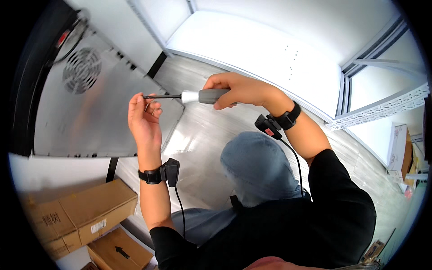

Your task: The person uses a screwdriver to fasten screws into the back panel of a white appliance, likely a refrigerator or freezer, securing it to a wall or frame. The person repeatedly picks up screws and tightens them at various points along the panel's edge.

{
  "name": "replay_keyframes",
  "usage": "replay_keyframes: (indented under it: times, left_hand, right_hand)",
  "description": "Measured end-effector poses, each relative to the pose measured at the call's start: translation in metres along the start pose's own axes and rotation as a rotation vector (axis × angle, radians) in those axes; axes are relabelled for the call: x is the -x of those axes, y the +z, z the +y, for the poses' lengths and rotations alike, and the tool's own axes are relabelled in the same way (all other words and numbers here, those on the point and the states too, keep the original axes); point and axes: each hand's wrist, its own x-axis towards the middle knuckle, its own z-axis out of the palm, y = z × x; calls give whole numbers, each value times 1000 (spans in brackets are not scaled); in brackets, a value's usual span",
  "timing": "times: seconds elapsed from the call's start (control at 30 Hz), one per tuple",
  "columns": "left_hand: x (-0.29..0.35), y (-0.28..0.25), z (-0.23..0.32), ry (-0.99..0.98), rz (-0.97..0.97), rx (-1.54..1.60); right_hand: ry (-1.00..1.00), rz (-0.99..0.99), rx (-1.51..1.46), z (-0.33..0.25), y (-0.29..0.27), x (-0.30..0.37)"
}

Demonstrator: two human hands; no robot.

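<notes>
My right hand (247, 90) grips the grey handle of a screwdriver (191, 96), which has a white collar and a thin dark shaft. It lies nearly level, its tip pointing left. Thumb and forefinger of my left hand (146, 123) close on the shaft's tip; the other fingers curl loosely below. Whether a small screw sits at the tip is too small to tell. Just beyond my left hand is a large silver metal panel (108, 121) with a round slotted vent (82, 70), on a dark-framed machine.
Cardboard boxes (90, 209) stand at the lower left. A bright white shelf (252, 54) spans the far side, with a perforated metal upright (382, 108) at the right. Cables hang from black wrist-strapped devices (171, 172) on both forearms. My bent knee (256, 166) rises over the grey floor (198, 135).
</notes>
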Motion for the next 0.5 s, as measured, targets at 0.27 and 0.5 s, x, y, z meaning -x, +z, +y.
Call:
replay_keyframes:
  times: [0.27, 0.5]
  left_hand:
    - [-98, 141, -171, -418, -352, -316]
    - [-162, 258, -344, -376, -472, -639]
  right_hand:
    - [16, 397, -436, 152, -142, 75]
    - [45, 779, -737, 246, -213, 143]
